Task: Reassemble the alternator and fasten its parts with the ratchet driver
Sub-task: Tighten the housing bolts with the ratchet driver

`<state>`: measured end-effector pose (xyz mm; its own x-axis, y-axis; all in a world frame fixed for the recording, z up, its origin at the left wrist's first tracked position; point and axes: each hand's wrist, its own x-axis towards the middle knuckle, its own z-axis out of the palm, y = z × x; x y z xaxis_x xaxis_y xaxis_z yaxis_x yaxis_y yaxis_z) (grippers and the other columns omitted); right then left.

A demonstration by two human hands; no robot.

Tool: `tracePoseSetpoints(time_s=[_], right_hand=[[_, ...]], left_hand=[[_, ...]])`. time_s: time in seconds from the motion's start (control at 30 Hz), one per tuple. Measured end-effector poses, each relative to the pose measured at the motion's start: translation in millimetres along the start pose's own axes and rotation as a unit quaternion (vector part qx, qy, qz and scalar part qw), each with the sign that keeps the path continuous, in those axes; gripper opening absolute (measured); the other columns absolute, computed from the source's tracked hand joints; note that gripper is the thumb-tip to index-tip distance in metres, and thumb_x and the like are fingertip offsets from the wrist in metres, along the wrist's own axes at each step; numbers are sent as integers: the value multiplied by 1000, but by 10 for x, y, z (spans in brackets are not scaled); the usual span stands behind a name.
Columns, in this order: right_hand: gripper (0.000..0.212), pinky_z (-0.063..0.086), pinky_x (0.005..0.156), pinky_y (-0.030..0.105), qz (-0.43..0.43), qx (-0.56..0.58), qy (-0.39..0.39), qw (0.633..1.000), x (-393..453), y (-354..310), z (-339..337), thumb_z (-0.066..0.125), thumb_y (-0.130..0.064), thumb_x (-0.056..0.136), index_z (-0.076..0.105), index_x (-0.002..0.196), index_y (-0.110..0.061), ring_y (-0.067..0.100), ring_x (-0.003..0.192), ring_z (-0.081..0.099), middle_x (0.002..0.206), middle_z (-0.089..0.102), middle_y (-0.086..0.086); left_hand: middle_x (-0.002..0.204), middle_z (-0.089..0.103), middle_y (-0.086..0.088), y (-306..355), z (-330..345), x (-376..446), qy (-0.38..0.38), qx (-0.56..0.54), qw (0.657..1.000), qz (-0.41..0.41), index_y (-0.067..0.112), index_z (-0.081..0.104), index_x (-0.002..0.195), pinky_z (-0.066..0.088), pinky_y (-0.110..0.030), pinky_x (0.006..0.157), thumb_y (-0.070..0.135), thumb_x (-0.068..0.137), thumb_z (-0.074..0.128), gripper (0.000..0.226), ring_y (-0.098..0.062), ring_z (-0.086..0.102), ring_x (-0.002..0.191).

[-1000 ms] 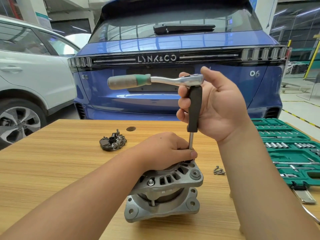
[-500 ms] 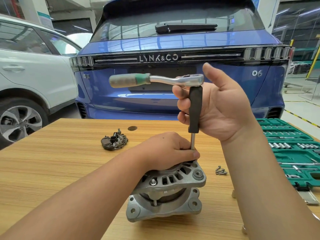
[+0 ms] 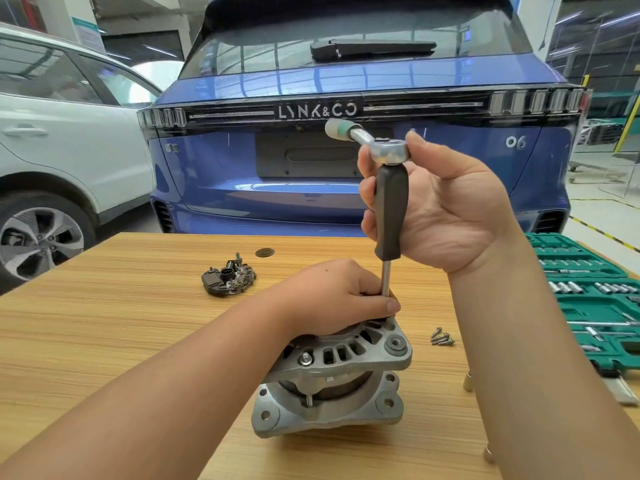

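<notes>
Here, the left hand [image 3: 341, 299] curls over the ribbed cast-metal alternator [image 3: 332, 379] near the wood-grain desk's [image 3: 104, 323] front edge, pinching a slim steel shaft. The right hand [image 3: 446, 206] grips the ratchet driver's [image 3: 389, 188] smooth black handle upright above it.

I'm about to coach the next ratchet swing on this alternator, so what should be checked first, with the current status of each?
1. Silver aluminium alternator standing flat on the wooden table: ok.
2. Left hand steadying the housing and pinching the thin steel driver shaft: ok.
3. Right hand wrapped round the black driver handle: ok.
4. Chrome ratchet with grey-green grip seated on the handle's top: ok.
5. Bit engaged in the bolt head: cannot tell, fingers hide it.
6. Loose spare screws within reach: ok.
</notes>
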<state>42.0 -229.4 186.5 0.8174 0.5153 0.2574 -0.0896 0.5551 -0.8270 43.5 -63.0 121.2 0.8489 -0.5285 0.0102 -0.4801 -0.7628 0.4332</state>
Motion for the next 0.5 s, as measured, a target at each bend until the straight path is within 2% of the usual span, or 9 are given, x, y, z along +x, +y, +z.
tracePoseSetpoints(time_s=[0.07, 0.17, 0.27, 0.33, 0.37, 0.43, 0.5], right_hand=[[59, 37, 76, 31, -8, 8, 22, 1000, -15, 5, 10, 61, -31, 80, 53, 133, -9, 11, 77, 58, 98, 68, -4], [41, 35, 73, 30, -39, 14, 52, 998, -15, 38, 57, 64, -24, 77, 59, 116, -11, 12, 71, 54, 89, 62, -3], [35, 43, 70, 27, -157, 43, 113, 980, -30, 2, 58, 67, -5, 68, 61, 100, -17, 11, 64, 55, 78, 54, -4], [33, 48, 65, 24, -233, -22, 130, 963, -56, -20, 39, 69, 2, 66, 63, 91, -18, 10, 64, 57, 76, 52, -6], [29, 49, 64, 24, -258, -80, 126, 955, -58, 4, 44, 71, 2, 70, 64, 89, -18, 10, 67, 57, 77, 55, -5], [18, 50, 68, 29, -293, -191, 125, 929, -41, 98, 90, 70, -2, 81, 66, 89, -19, 13, 75, 60, 86, 62, 2], [13, 51, 72, 34, -313, -221, 108, 917, -3, 177, 126, 69, -8, 85, 69, 90, -19, 22, 81, 63, 96, 66, 12]], left_hand=[[96, 75, -2, 6, 0, -7, 1, -6, 1000, -3, 24, 77, 103, 56, -47, 83, 57, 97, 56, 39, -21, 68, 88], [96, 75, -2, 2, 5, -11, 9, -17, 1000, -3, 24, 77, 103, 56, -48, 84, 55, 97, 58, 36, -22, 68, 89], [89, 73, -3, -15, 16, 21, 20, -22, 1000, 7, 25, 77, 99, 54, -34, 72, 52, 98, 60, 33, -17, 66, 77], [81, 69, -4, -28, 16, 42, 19, -17, 1000, 15, 22, 77, 95, 42, -21, 56, 52, 98, 60, 35, -11, 55, 61], [80, 67, -6, -35, 10, 45, 20, -18, 1000, 15, 20, 76, 94, 37, -19, 51, 52, 98, 60, 37, -8, 51, 58], [78, 66, -8, -51, 11, 44, 23, -22, 999, 10, 15, 74, 93, 37, -23, 51, 54, 98, 59, 42, -9, 49, 57], [78, 67, -7, -62, 25, 36, 31, -9, 999, 0, 15, 73, 91, 40, -28, 55, 59, 97, 57, 47, -12, 53, 59]])
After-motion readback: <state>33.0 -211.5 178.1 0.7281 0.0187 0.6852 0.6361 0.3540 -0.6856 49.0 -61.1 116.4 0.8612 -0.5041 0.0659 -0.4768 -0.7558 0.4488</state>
